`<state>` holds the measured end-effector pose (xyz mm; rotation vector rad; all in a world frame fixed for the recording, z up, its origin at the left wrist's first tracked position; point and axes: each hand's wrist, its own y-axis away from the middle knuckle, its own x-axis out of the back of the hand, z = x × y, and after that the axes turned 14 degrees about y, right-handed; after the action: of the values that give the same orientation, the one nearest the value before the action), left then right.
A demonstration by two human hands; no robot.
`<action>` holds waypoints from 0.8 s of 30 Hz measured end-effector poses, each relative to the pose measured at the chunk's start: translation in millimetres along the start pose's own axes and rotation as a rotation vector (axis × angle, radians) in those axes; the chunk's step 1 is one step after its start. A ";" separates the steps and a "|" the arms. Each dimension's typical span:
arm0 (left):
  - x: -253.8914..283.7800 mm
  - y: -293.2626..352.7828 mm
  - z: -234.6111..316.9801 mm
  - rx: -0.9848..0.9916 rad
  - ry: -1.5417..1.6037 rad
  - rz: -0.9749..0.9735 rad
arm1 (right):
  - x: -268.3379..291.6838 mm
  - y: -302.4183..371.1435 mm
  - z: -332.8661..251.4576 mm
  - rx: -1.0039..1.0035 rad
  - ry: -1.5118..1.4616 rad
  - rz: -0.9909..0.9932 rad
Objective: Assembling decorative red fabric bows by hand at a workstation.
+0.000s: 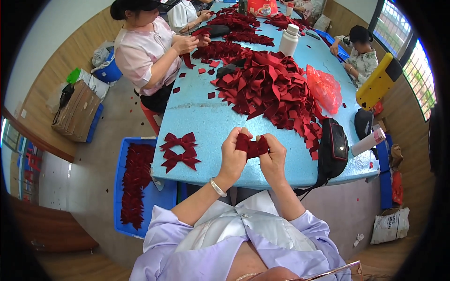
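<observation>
Both my hands hold a dark red fabric bow (pixel 253 148) just above the near edge of the light blue table (pixel 211 122). My left hand (pixel 233 152) is closed on the bow's left loop, and my right hand (pixel 273 157) grips its right loop. Two finished-looking red bows, an upper one (pixel 178 140) and a lower one (pixel 181 158), lie on the table to the left of my hands. Beyond my hands spreads a large heap of dark red fabric pieces (pixel 269 86). The bow's tails are not visible.
A blue bin (pixel 118 178) with rows of bows stands on the floor at left. To the right are a black pouch (pixel 330 150), a pink-white bottle (pixel 368 142) and a yellow device (pixel 378 82). A white bottle (pixel 288 41) stands behind the heap. Co-workers sit along both sides.
</observation>
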<state>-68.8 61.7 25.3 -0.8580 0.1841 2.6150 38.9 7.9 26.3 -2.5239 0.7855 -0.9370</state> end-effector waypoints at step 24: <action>-8.2 -3.9 -24.7 0.032 0.132 0.172 | -22.7 13.8 4.5 -0.404 -0.635 0.085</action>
<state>-47.7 56.8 10.2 -1.0464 0.3494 2.7047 22.4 11.2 5.2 -2.8352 0.9160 0.0907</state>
